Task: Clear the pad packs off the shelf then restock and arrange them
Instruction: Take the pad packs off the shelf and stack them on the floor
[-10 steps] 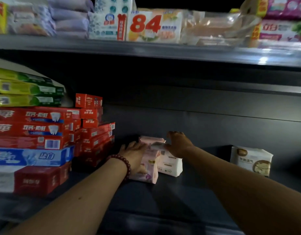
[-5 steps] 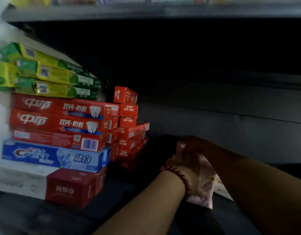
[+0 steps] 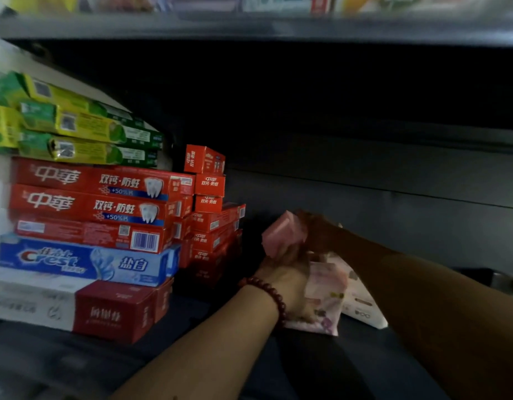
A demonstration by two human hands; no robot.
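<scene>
Closest in, at 5 o'clock, both forearms reach across the dark shelf (image 3: 321,365), the left wrist wearing a bead bracelet (image 3: 267,293). The left hand (image 3: 284,272) has its fingers wrapped round the pad packs (image 3: 326,295), which stand bunched together on the shelf floor. A pink pack (image 3: 281,236) rises above the knuckles and a white pack (image 3: 365,307) leans out at 4 o'clock. The right hand (image 3: 319,229) lies over the top of the bunch, but blur and shadow make it impossible to tell whether it is clasping or only resting there. The packs look soft and slippery, so they are best squeezed from both sides and lifted as one bundle, with the white pack gathered in first so that it does not slide away. At 9 o'clock the toothpaste boxes (image 3: 90,203) are piled high. The small red cartons (image 3: 209,186) stacked beside them stand near the left hand, and a sideways swing could topple them. Beyond is the back panel (image 3: 365,203). The upper shelf (image 3: 249,27) at 12 o'clock leaves little headroom, so the bundle should probably come straight out toward the person.
</scene>
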